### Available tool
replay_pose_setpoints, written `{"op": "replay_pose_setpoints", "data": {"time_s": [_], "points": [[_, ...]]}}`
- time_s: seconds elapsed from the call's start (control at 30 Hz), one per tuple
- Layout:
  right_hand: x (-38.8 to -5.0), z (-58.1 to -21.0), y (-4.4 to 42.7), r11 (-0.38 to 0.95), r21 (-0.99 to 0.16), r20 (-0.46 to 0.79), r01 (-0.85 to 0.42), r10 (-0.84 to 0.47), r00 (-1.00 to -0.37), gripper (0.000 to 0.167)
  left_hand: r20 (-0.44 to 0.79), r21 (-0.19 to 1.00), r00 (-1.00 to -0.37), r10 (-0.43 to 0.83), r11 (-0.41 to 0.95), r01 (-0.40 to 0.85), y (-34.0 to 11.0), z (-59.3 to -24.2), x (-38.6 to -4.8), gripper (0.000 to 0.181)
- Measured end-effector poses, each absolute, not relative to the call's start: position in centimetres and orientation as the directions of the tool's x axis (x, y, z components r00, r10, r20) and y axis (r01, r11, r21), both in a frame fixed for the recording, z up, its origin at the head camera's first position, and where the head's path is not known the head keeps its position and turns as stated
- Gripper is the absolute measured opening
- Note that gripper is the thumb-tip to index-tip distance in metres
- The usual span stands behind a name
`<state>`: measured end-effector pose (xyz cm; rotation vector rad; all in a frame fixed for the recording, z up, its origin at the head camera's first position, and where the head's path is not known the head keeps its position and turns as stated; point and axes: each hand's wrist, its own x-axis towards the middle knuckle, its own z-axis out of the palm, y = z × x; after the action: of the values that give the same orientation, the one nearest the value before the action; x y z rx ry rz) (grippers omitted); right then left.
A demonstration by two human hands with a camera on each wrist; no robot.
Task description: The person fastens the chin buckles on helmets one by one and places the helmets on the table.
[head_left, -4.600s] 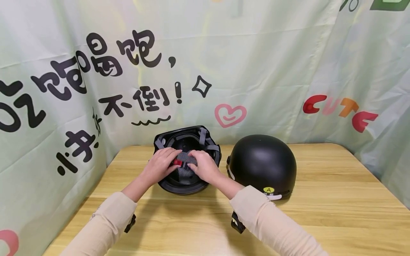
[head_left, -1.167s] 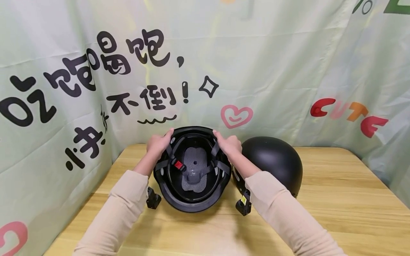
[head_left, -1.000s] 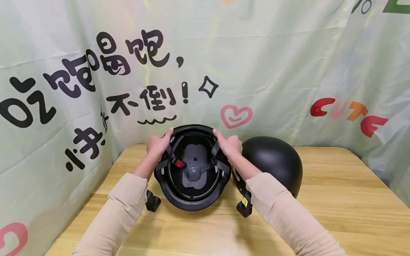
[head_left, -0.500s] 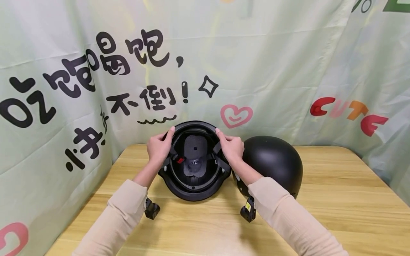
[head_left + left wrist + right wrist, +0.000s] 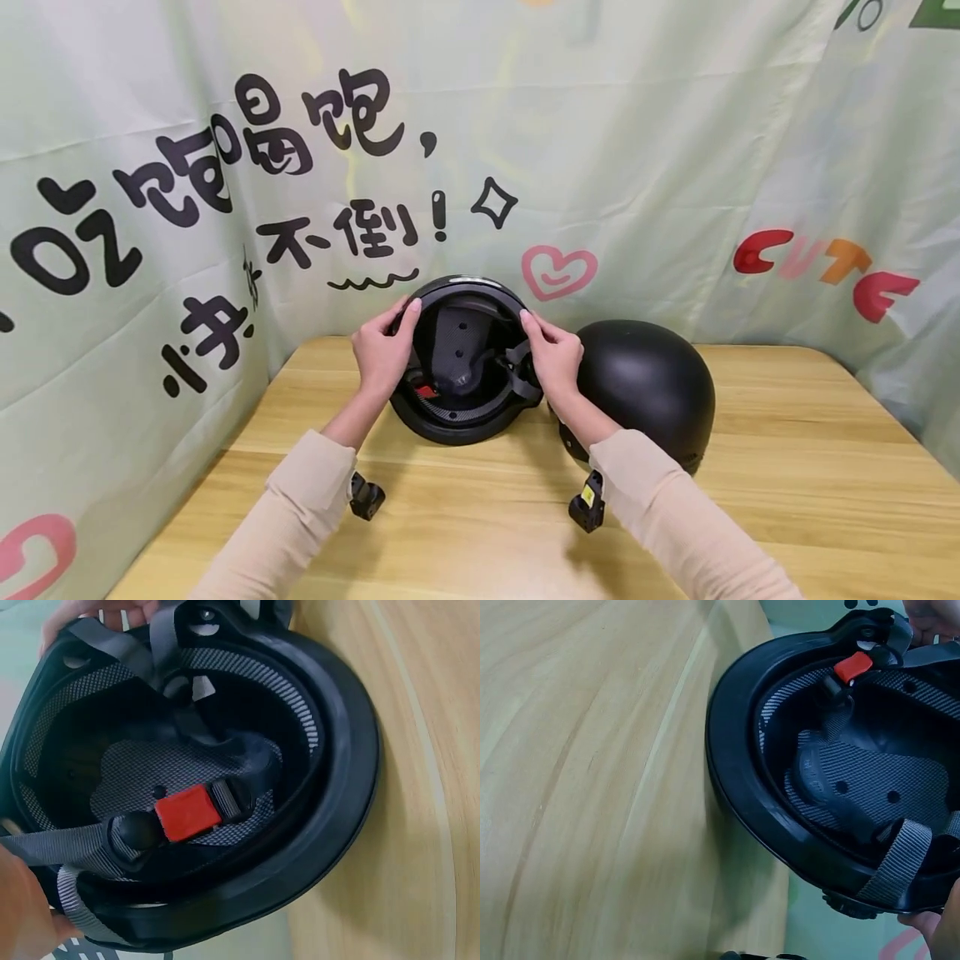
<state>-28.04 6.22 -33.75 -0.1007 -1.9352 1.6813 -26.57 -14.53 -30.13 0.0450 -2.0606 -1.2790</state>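
Note:
A black helmet [image 5: 456, 432] is held tilted on its edge, its hollow inside turned toward me. My left hand [image 5: 384, 354] grips the left side of its rim, thumb over the edge. On the opposite side my right hand [image 5: 557, 358] grips the rim in the same way. Grey mesh padding [image 5: 889, 780] lines the shell. Grey chin straps [image 5: 124, 652] hang inside, with a red buckle [image 5: 186, 813] among them. The outer shell and most of the fingers behind it are hidden in the head view.
A second black helmet [image 5: 645, 387] sits dome up to the right, partly behind my right forearm. Both rest over a wooden table [image 5: 810, 467]. A printed curtain [image 5: 637, 150] hangs behind the table and along both sides.
Earlier both hands were at the red buckle inside the helmet. They then took hold of its rim. Since then, the helmet has tipped, its lower edge moving away from me and its upper edge rising.

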Motion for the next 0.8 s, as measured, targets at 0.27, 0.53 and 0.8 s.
{"op": "replay_pose_setpoints", "data": {"time_s": [0.27,0.53,0.8], "points": [[-28.1,-34.4,6.6,0.124,-0.885,0.458,-0.449,0.405,-0.791,0.028,0.634,0.749,-0.699,-0.331,0.489,0.448,-14.4,-30.5,-26.4,0.031],[-27.3,-33.8,6.6,0.008,-0.838,0.505,-0.546,0.388,-0.771,0.029,0.689,0.713,-0.68,-0.252,0.403,0.573,-14.6,-30.7,-25.9,0.029],[-26.7,-33.7,6.0,-0.07,-0.765,0.582,-0.64,0.352,-0.733,0.038,0.745,0.667,-0.622,-0.242,0.316,0.675,-14.6,-30.6,-24.9,0.027]]}}
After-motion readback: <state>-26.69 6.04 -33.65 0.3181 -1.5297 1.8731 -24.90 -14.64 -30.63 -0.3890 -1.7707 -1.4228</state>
